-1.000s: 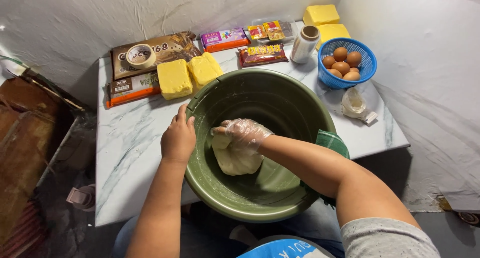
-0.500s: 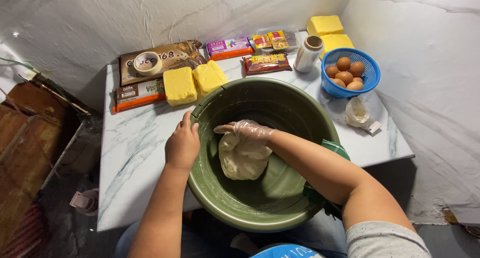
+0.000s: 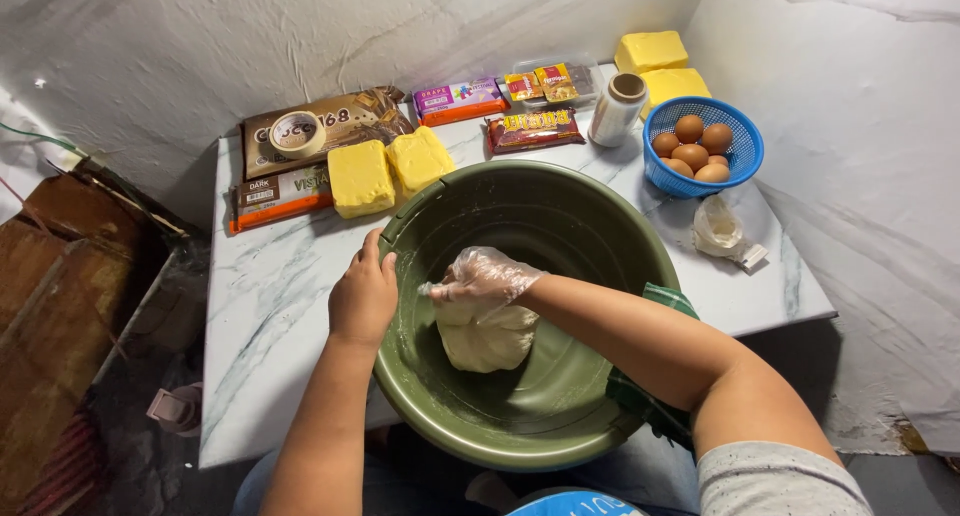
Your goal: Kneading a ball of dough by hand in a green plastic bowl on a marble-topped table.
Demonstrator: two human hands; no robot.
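Firmly, the film-gloved right hand (image 3: 483, 277) grips soft pale dough (image 3: 488, 334); left hand (image 3: 364, 298) clasps the smooth green bowl (image 3: 560, 216) rim.

butter blocks (image 3: 388, 171) | blue egg basket (image 3: 745, 156) | tape roll (image 3: 297, 132) | chocolate bars (image 3: 280, 196) | marble table (image 3: 270, 306)

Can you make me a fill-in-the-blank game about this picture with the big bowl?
1. The right hand wears a clear plastic ____ and presses on the pale dough.
2. The left hand rests on the rim of the big ____ bowl.
3. The small blue basket holds brown ____.
4. The bowl stands on a white marble-look ____.

Missing words: glove; green; eggs; table
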